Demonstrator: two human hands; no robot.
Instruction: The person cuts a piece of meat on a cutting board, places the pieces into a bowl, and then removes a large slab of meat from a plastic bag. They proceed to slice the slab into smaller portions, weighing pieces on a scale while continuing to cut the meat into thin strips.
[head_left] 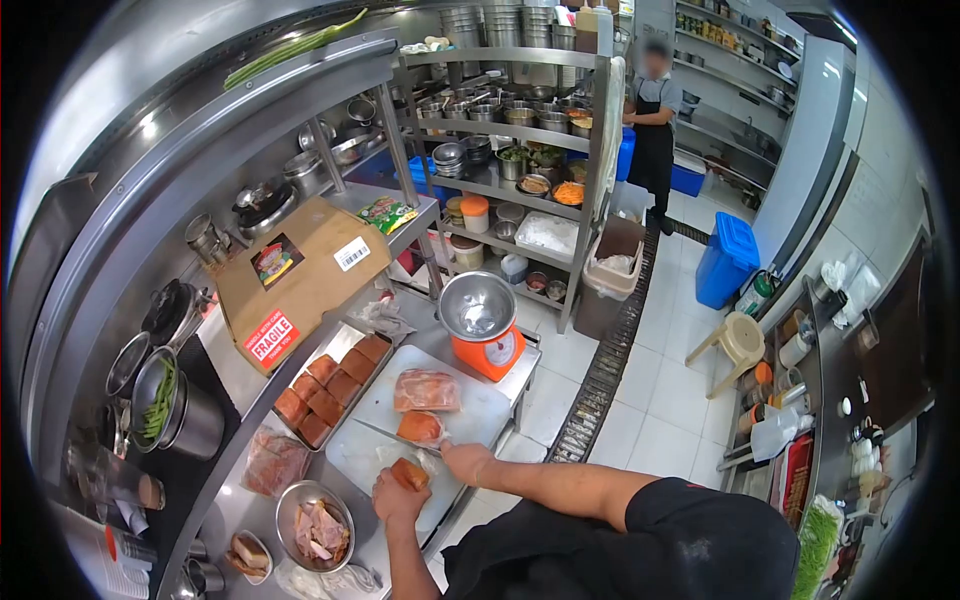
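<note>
My left hand (396, 496) is wrapped around an orange-brown block of meat (409, 474) over the nearer white cutting board (350, 455). Beside it, my right hand (466, 463) has its fingers closed at the board's right side. What they grip is too small to make out; a thin dark line runs left from the fingertips. Clear plastic wrap (425, 461) lies between my hands. On the farther white cutting board (480, 408) rest a wrapped slab of pale pink meat (427, 390) and a smaller orange piece (420, 427), partly in plastic.
A metal tray (338, 345) of meat blocks, a bagged meat slab (275, 462) and a steel bowl of meat trimmings (315, 527) flank the boards. Behind stand an orange scale (490, 352) and cardboard box (300, 275). A co-worker (653, 130) stands beyond the shelves.
</note>
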